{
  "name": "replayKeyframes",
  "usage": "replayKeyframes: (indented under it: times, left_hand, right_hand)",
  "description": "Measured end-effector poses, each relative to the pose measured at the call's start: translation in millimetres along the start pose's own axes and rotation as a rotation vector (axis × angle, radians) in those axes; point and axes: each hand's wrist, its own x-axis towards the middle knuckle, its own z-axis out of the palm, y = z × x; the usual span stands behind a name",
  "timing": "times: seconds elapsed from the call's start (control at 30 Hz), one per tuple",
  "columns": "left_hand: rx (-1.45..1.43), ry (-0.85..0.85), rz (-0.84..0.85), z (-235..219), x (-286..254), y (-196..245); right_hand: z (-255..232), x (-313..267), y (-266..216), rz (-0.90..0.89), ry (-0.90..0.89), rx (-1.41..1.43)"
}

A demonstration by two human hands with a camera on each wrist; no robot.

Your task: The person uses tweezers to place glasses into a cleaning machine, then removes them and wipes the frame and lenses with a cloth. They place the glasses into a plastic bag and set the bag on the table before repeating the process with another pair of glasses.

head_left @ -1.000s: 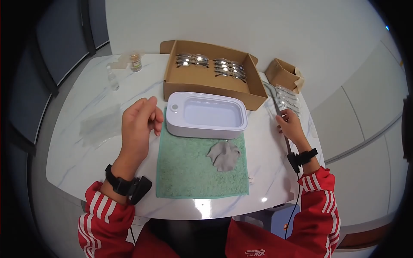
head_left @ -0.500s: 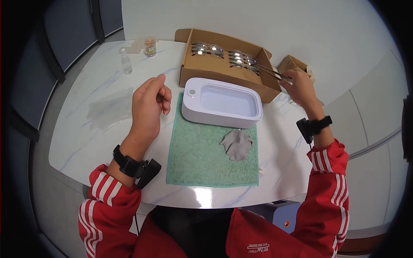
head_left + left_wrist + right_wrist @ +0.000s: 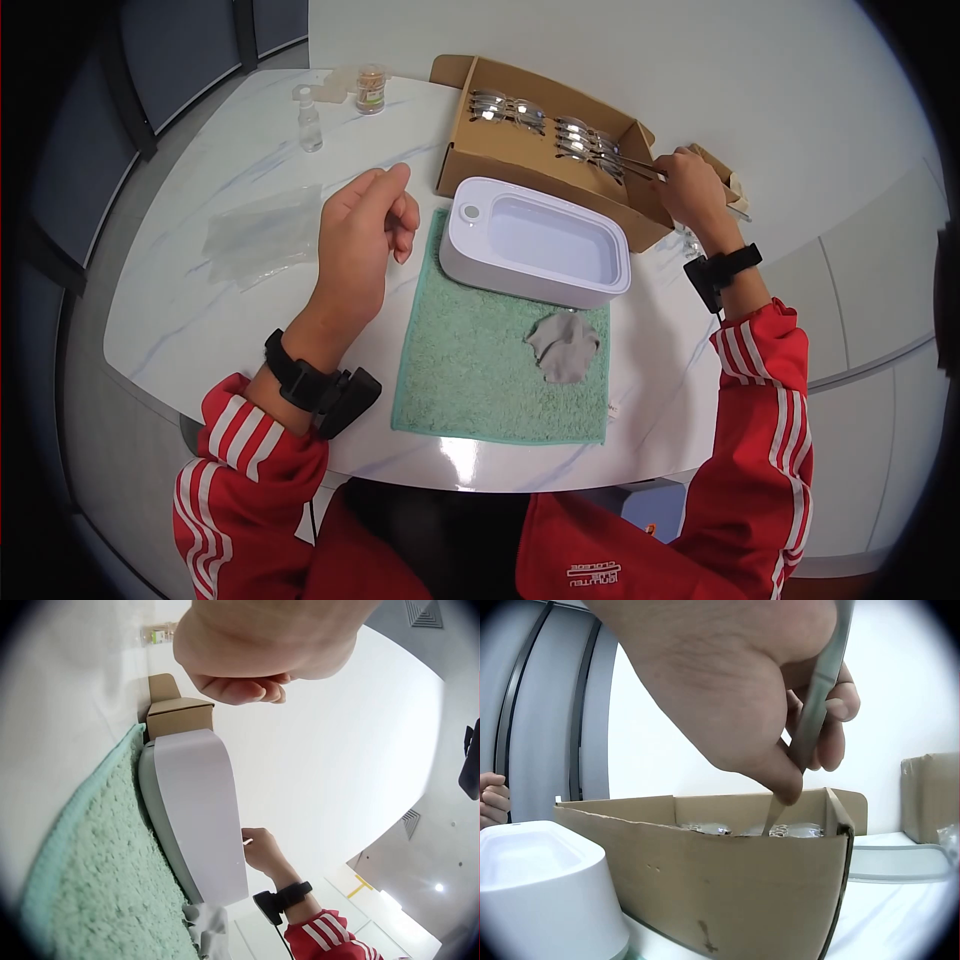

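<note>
My right hand (image 3: 692, 188) grips long metal tweezers (image 3: 814, 712) over the right end of a cardboard box (image 3: 470, 165). The prongs slant down to the right-hand row of eyeglasses (image 3: 580, 137) inside it, tips right at the lenses. Whether they pinch a pair I cannot tell. Another row of eyeglasses (image 3: 507, 112) lies at the box's left. My left hand (image 3: 355, 240), fingers loosely curled around nothing, hovers left of a white oblong basin (image 3: 535, 285) with a round button. That basin stands on the back of a green towel (image 3: 480, 380).
A crumpled grey cloth (image 3: 565, 347) lies on the towel. Clear plastic bags (image 3: 260, 235) are spread at the left, with a spray bottle (image 3: 309, 125) and a small jar (image 3: 370, 90) behind. A smaller carton (image 3: 930, 795) stands beyond the box's right side, partly behind my right hand.
My right hand has picked the tweezers up from the table's right side and carried them left, over the box to the eyeglasses. My left hand keeps its loose curl. The head view has shifted.
</note>
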Motion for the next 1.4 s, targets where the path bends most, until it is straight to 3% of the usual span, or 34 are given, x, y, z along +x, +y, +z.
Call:
replayKeyframes:
  times: [0.27,0.6,0.77,1.2,1.27,1.33,1.4]
  left_hand:
    - [-0.001,-0.018,-0.004,-1.2,-0.4,-5.0]
    - [-0.009,0.023,0.021,-0.2,-0.4,0.1]
    - [0.024,0.028,0.024,-0.5,1.4,0.0]
    - [0.024,0.022,0.043,-4.9,3.1,-5.9]
    - [0.029,0.027,0.043,-5.1,3.1,-5.7]
    - [0.034,0.031,0.038,-3.4,2.9,-3.9]
    - [0.061,0.065,0.041,0.2,2.3,-0.2]
  right_hand:
    - [-25.1,-6.9,20.8,-0.143,0.033,0.154]
    - [-137.5,-82.3,-4.5,-0.19,0.111,0.459]
    - [-135.3,-107.8,-22.3,-0.273,0.004,0.524]
    - [-132.3,-120.6,-20.4,-0.254,-0.066,0.446]
    - [-141.1,-124.9,-19.9,-0.137,0.019,0.494]
    - [-138.9,-126.0,-6.4,-0.171,0.059,0.481]
    - [-122.9,-127.0,0.5,-0.025,0.351,0.862]
